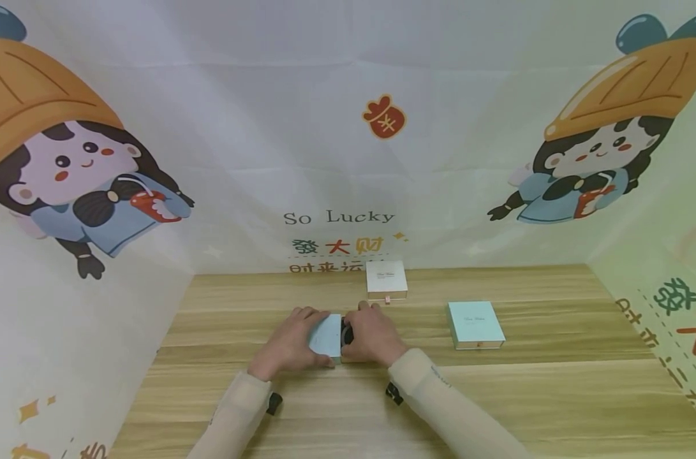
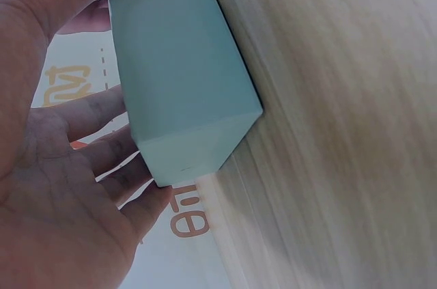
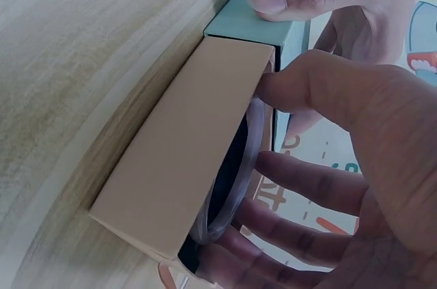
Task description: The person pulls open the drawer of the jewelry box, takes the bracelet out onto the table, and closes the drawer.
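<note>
A light teal drawer box (image 1: 326,335) lies on the wooden table with its inner drawer (image 3: 177,139) slid out to the right. My left hand (image 1: 290,341) grips the teal sleeve, thumb along the near side and fingers at the far side (image 2: 184,63). Inside the pinkish-beige drawer a smooth grey ring, like a bangle (image 3: 246,166), stands tilted above the dark interior. My right hand (image 1: 373,335) holds this bangle between thumb and fingers at the drawer's opening. Some fingertips are hidden behind the bangle and the drawer wall.
A white drawer box (image 1: 386,279) with a small pull tab stands at the table's back, beyond my hands. Another teal box (image 1: 476,324), closed, lies to the right. A printed cloth backdrop (image 1: 256,127) borders the wooden table (image 1: 525,408) at the back and sides.
</note>
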`<action>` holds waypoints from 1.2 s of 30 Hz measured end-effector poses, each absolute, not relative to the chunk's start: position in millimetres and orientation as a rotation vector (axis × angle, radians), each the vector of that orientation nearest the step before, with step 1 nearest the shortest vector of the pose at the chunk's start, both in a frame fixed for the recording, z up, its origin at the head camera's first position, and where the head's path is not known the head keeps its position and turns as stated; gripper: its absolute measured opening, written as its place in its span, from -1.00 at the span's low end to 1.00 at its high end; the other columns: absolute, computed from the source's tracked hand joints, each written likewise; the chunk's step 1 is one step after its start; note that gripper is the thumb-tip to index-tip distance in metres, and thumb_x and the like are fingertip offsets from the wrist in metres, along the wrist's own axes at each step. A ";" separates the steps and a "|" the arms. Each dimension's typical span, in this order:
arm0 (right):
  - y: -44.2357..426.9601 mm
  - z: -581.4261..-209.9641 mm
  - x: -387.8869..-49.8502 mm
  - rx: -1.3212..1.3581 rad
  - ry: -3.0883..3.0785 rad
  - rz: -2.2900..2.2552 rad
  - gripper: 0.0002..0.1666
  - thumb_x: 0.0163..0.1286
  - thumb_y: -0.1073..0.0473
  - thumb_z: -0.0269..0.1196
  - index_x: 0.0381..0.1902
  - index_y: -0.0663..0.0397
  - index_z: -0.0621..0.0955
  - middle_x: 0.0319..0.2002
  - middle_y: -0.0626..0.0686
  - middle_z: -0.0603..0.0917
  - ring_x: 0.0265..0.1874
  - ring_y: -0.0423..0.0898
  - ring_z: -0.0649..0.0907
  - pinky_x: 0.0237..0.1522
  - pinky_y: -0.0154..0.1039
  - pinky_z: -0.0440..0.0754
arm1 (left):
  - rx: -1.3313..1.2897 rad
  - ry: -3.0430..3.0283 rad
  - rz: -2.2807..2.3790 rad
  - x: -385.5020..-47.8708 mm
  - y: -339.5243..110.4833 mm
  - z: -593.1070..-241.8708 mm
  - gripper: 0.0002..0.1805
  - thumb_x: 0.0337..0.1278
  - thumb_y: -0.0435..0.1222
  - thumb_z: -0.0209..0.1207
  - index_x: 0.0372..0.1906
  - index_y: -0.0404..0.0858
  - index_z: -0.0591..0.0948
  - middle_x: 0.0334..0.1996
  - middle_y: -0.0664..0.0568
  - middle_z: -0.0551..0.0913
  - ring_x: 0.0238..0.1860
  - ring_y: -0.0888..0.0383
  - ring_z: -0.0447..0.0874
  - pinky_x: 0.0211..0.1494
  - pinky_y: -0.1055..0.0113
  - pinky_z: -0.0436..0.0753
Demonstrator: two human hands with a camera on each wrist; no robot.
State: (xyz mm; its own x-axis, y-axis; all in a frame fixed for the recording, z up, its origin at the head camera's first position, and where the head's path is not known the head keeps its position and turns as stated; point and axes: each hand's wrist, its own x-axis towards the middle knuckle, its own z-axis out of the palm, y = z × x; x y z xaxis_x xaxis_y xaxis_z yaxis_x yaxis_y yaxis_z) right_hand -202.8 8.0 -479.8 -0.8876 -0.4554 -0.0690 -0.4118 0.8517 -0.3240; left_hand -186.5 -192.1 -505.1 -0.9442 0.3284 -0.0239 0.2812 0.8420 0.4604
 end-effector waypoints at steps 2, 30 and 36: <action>8.7 -478.6 -203.0 -0.691 2.889 -0.453 -0.40 0.03 -0.04 0.54 0.03 0.07 0.73 -0.09 0.11 0.63 -0.17 0.00 0.51 -0.27 -0.19 0.60 | 0.483 2.917 0.713 -186.2 -192.1 -505.0 0.07 -0.33 0.02 0.66 0.44 -0.15 0.48 0.30 -0.03 0.55 0.26 0.00 0.46 0.25 0.02 0.57; 32.8 -468.7 -166.5 -1.081 2.820 -0.706 -0.48 0.11 -0.01 0.49 0.05 -0.05 0.73 -0.08 0.01 0.62 -0.15 -0.14 0.51 -0.19 -0.32 0.56 | 0.475 2.921 0.731 -185.0 -189.9 -504.0 0.03 -0.28 -0.02 0.65 0.44 -0.16 0.48 0.28 -0.01 0.56 0.20 0.03 0.46 0.16 0.03 0.62; 28.2 -470.4 -151.3 -1.151 2.728 -0.736 -0.54 0.17 0.00 0.48 0.05 -0.12 0.73 -0.07 -0.03 0.59 -0.13 -0.17 0.44 -0.27 -0.40 0.50 | 0.467 2.919 0.755 -185.1 -190.3 -504.7 -0.02 -0.23 -0.09 0.63 0.43 -0.17 0.48 0.28 -0.01 0.56 0.19 0.01 0.47 0.15 0.04 0.61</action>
